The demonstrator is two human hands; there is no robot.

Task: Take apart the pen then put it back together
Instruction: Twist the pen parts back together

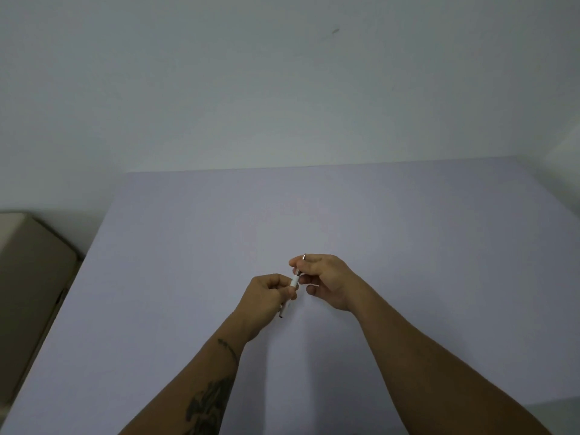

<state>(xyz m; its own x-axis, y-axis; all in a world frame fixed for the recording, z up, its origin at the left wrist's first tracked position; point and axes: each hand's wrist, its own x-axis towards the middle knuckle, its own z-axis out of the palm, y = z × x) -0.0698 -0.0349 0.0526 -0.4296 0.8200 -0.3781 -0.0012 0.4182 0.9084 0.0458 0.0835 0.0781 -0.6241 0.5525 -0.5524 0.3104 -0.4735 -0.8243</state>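
Note:
A slim white pen (294,280) is held between both hands above the middle of the pale lilac table (408,233). My left hand (266,298) pinches the white barrel, whose rear end pokes out below the fist. My right hand (324,279) grips the front part, and the metal tip sticks up past the fingers. The pen slants from lower left to upper right. Whether the two parts are joined or separated is hidden by the fingers.
A plain grey-white wall (282,89) rises behind the table's far edge. A beige padded seat or box (28,277) stands beside the table at the left.

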